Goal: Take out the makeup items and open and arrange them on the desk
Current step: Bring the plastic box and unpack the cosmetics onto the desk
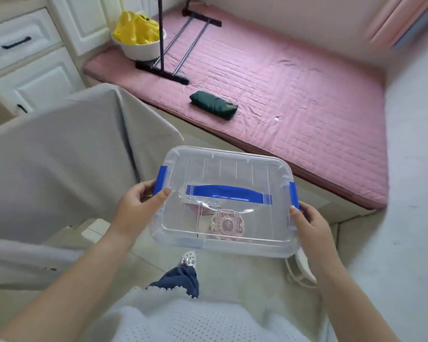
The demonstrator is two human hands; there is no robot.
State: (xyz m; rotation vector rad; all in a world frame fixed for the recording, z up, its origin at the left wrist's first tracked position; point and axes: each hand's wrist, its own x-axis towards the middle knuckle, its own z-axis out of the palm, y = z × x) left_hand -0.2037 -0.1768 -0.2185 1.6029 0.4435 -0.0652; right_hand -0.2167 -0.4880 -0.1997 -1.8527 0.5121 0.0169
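Note:
A clear plastic storage box (232, 169) with a lid, a blue carry handle (229, 193) and blue side latches is held in the air in front of me, above the floor. My left hand (137, 207) grips its left end by the blue latch. My right hand (307, 224) grips its right end by the other latch. Through the lid I see a round pink compact (227, 224) and some clear wrapping; the rest of the contents are hard to make out. The lid is closed.
A desk covered with grey cloth (59, 156) stands to my left. A pink quilted mat (294, 82) lies ahead with a dark green pouch (214, 105), a black rack base (162, 72) and a white bowl holding yellow cloth (139, 35). White drawers (22, 58) are at the far left.

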